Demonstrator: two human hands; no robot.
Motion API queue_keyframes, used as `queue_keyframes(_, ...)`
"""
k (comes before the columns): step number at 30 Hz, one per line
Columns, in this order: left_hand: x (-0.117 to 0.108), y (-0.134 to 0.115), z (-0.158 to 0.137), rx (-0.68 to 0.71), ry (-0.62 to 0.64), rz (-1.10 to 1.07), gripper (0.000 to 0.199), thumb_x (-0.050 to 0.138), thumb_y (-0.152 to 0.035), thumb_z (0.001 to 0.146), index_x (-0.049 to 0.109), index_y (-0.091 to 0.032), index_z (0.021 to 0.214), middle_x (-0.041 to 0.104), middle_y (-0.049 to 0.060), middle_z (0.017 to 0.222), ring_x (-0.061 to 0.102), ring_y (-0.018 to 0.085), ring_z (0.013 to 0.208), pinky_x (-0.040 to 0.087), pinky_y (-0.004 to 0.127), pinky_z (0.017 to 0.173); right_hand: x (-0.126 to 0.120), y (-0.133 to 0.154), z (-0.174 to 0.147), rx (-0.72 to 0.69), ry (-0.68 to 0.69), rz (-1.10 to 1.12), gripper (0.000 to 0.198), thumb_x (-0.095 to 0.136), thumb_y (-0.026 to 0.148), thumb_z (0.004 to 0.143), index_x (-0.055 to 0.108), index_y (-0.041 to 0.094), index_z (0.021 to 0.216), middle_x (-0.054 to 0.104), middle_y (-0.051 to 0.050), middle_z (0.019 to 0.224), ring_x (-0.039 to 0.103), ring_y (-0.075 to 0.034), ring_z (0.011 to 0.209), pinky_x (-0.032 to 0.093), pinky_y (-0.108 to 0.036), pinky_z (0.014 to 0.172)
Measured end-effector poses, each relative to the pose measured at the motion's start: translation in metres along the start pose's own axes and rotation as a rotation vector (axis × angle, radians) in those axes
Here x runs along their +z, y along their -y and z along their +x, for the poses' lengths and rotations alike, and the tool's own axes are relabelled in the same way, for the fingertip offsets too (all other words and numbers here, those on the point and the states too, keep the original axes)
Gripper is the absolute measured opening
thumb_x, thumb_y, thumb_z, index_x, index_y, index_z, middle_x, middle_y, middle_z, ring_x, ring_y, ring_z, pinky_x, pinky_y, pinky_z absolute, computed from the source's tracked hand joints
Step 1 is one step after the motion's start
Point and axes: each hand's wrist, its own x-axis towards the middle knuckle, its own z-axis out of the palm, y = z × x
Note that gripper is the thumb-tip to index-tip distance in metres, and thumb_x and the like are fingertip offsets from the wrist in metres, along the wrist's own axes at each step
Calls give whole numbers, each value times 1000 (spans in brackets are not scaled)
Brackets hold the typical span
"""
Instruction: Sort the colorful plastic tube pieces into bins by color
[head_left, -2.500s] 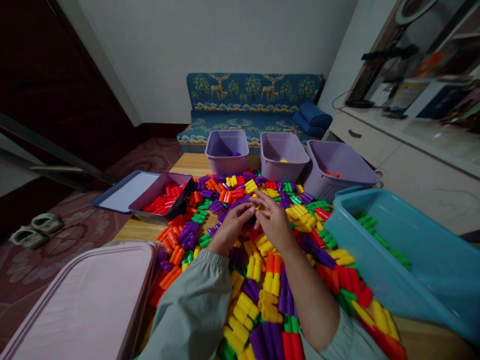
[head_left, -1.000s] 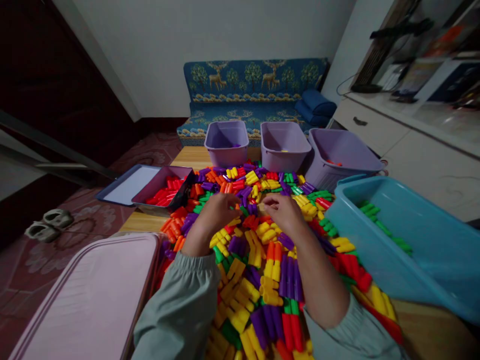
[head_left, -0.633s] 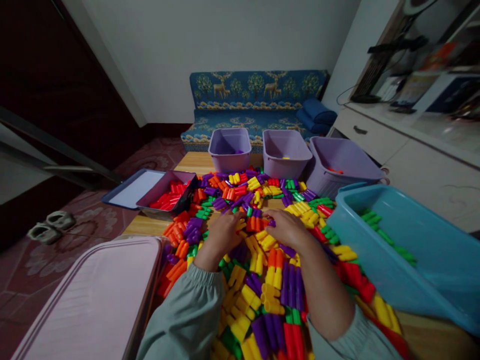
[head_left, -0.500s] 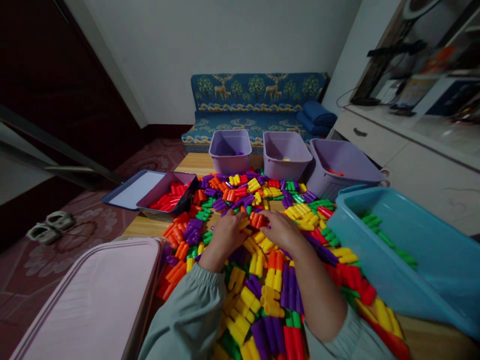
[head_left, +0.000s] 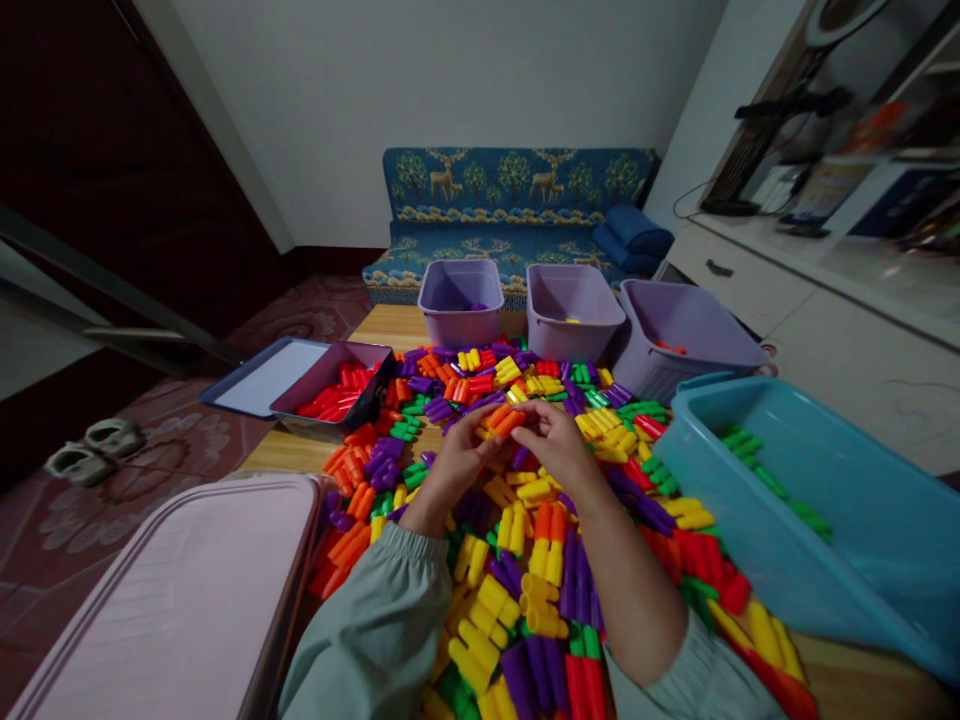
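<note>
Above the middle of the pile, my left hand (head_left: 456, 462) and my right hand (head_left: 559, 445) meet around an orange bullet-shaped building block (head_left: 505, 420). The fingers of both are closed on it from either side. A bit of yellow shows beside the orange by my left fingers; whether it is a joined block I cannot tell. Below my wrists lie yellow blocks (head_left: 474, 655), purple blocks (head_left: 536, 670) and an orange-and-yellow joined piece (head_left: 550, 540). Orange blocks (head_left: 352, 465) and purple blocks (head_left: 385, 462) are spread to the left of my left hand.
Three lilac bins (head_left: 460, 325) line the table's far side, each with a few blocks. A blue tub (head_left: 847, 500) with green blocks stands right. At left are an open box (head_left: 330, 425) of red blocks and a pale pink lid (head_left: 187, 590). Behind is a patterned sofa (head_left: 517, 190).
Both hands have lifted slightly from the pile and come closer together. The orange block, lower between them before, is now raised and tilted in their fingers.
</note>
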Motion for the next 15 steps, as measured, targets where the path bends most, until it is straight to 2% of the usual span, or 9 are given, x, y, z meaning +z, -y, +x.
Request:
queue_keyframes(3,-7,-8,0,76,-87,152,49,68,-25,77,61,-20,125,67,9,122,64,22,108,52,35,91,-9,0,2,0,-130,-61,21,63,27,67,63,18,86,70,-3,84,66,-18,77,52,-30,72)
queue_keyframes(7,-20,-16,-1,256,-250,675,38,65,-12,74,71,-23,109,68,8,119,56,27,119,39,43,107,-30,-2,3,39,-223,-411,15,62,27,64,60,20,77,65,0,72,61,-17,68,46,-28,63)
queue_keyframes(10,-24,-23,-4,281,-192,911,32,64,-14,75,75,-25,103,71,7,112,58,27,113,41,43,104,-41,7,1,109,-199,-631,17,58,26,66,63,22,82,67,0,72,61,-17,65,42,-26,59)
queue_keyframes(12,-23,-29,-6,233,-144,1007,27,65,-18,76,76,-25,99,73,7,109,59,28,111,42,42,99,-44,18,-2,147,-161,-705,20,55,26,70,66,23,86,70,-1,75,61,-17,66,39,-25,57)
queue_keyframes(15,-18,-36,-9,136,-73,1130,21,64,-22,78,78,-26,93,75,7,98,62,28,101,44,39,90,-42,32,-6,229,-23,-857,19,51,26,74,70,23,76,70,-2,73,61,-18,66,35,-26,56)
